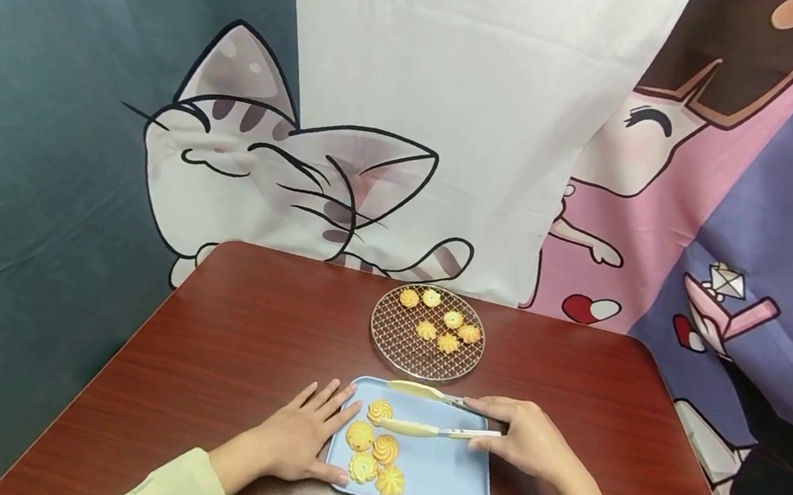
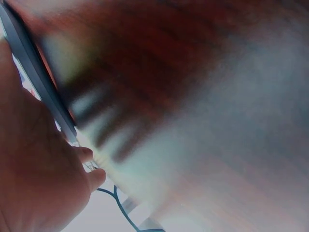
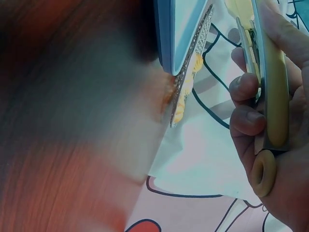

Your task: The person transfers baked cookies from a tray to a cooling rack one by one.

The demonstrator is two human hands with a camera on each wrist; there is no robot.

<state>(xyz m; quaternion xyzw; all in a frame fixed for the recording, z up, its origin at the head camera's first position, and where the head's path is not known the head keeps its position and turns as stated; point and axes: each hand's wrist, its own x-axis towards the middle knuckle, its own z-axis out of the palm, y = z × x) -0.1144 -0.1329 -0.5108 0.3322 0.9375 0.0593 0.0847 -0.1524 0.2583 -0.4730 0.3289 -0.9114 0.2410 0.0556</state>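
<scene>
My right hand (image 1: 529, 441) grips a pair of tongs (image 1: 407, 428) by the handles, above the right side of a blue tray (image 1: 442, 484). The spread pale-yellow tips point left over the tray, with nothing between them; the lower tip overlaps the edge of a swirled cookie (image 1: 379, 409) in the head view. Several golden cookies (image 1: 390, 482) lie in the tray's left half. My left hand (image 1: 302, 434) rests at the tray's left edge, fingers spread, thumb at the near left corner. In the right wrist view, fingers curl round the yellow tong handle (image 3: 276, 96), which ends in a ring.
Behind the tray, a round wire rack (image 1: 395, 346) holds several more cookies (image 1: 447, 342). Both stand on a dark red wooden table (image 1: 246, 320). Printed cloth (image 1: 471, 124) with cartoon figures hangs right behind the table's far edge.
</scene>
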